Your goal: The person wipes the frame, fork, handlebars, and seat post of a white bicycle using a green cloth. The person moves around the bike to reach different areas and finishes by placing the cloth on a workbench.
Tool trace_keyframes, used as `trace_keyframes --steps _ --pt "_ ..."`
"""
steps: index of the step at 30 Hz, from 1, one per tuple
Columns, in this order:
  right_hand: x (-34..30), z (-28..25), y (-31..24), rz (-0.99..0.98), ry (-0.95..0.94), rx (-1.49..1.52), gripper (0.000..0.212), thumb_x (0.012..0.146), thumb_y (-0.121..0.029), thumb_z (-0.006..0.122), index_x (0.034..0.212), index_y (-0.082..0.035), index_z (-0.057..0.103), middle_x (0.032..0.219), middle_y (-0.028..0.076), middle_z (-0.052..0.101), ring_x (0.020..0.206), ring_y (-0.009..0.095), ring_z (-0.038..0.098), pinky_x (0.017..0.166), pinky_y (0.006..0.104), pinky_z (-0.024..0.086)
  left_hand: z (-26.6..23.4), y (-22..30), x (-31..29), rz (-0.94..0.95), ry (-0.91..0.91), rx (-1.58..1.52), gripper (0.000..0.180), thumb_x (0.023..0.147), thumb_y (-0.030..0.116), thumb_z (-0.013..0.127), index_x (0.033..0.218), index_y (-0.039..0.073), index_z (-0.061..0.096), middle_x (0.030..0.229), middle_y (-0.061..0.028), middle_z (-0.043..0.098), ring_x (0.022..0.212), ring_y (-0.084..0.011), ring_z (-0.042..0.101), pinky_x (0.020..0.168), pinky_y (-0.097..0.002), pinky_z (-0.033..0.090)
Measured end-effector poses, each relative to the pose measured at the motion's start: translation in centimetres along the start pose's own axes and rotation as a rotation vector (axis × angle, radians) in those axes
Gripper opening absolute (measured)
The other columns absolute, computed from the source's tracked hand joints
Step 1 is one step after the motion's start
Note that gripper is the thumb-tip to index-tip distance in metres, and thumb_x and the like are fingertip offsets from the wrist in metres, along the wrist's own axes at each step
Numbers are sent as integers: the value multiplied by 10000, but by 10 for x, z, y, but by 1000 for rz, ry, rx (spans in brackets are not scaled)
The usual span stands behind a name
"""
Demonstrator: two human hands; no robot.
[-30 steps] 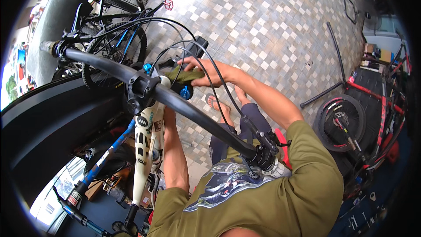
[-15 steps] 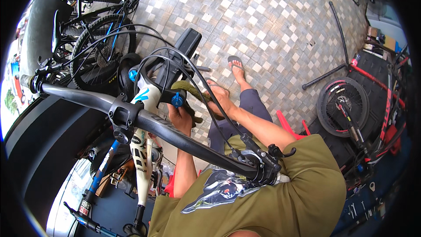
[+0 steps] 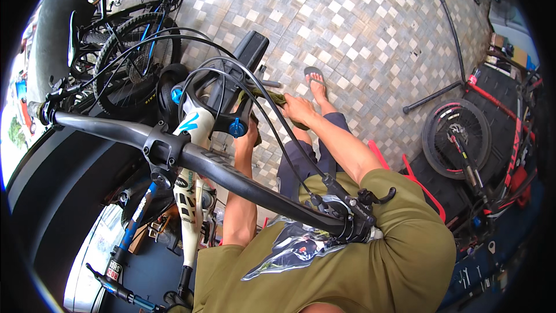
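"Moved forward since the last frame with right hand (image 3: 299, 110)?"
"Yes, closed on cloth (image 3: 270, 98) by fork's (image 3: 222, 127) right edge, pulled ahead, so probably rubbing."
"And left hand (image 3: 248, 135)?"
"Too hidden behind fork to tell grip."

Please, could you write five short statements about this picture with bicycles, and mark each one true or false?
1. The right hand holds an olive-green cloth. True.
2. Both hands grip the dark-grey, curved handlebar. False: neither hand grips the handlebar.
3. The round, ridged cap near the left hand is red. False: the cap is bright blue.
4. A spoked wheel with a black tyre appears to the right of the right forearm. True.
5. The visible bare foot has no footwear. False: a dark thong sandal is on it.
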State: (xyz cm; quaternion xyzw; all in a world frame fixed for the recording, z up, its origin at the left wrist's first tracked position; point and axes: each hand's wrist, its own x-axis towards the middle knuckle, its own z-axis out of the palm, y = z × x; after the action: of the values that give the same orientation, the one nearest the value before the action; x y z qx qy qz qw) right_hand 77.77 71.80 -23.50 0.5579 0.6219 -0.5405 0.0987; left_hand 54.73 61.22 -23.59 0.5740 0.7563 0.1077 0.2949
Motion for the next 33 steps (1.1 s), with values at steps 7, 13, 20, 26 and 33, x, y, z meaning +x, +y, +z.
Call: trace_keyframes --steps 7,13,20,26,33 --pt "11 -20 -46 -144 156 27 295 910 -289 571 1081 -50 578 932 273 711 918 491 682 819 583 533 10 23 -13 12 -225 220 206 991 100 453 1128 0 571 1042 -296 619 980 -480 603 773 -532 499" --pt "-32 0 -66 -308 143 183 377 1029 -357 462 1094 10 525 766 316 668 745 533 666 703 609 532 -34 92 -15 -220 57 -421 335 1056 173 455 1303 -13 585 1179 -302 651 1107 -474 618 929 -479 481" --pt "-91 -10 -109 -468 -31 506 364 1017 -381 479 1092 -28 528 772 300 657 755 535 641 677 590 518 -100 94 -53 -356 -6 -467 287 1064 185 493 1234 -16 608 1083 -171 675 942 -244 642 809 -372 494" --pt "-143 -65 -127 -507 -206 643 276 1019 -210 573 1158 27 562 782 232 624 706 305 599 658 431 480 -168 156 -69 -446 103 -831 383 1092 284 495 1326 -11 567 1168 -101 651 1036 -165 601 882 -316 493" --pt "-95 -23 -89 -420 -129 299 367 936 -276 572 1250 -103 493 784 255 681 799 479 669 722 601 523 -147 116 -52 -317 -33 -485 282 1079 170 462 1250 -23 576 959 -31 611 887 -124 561 787 -314 484"
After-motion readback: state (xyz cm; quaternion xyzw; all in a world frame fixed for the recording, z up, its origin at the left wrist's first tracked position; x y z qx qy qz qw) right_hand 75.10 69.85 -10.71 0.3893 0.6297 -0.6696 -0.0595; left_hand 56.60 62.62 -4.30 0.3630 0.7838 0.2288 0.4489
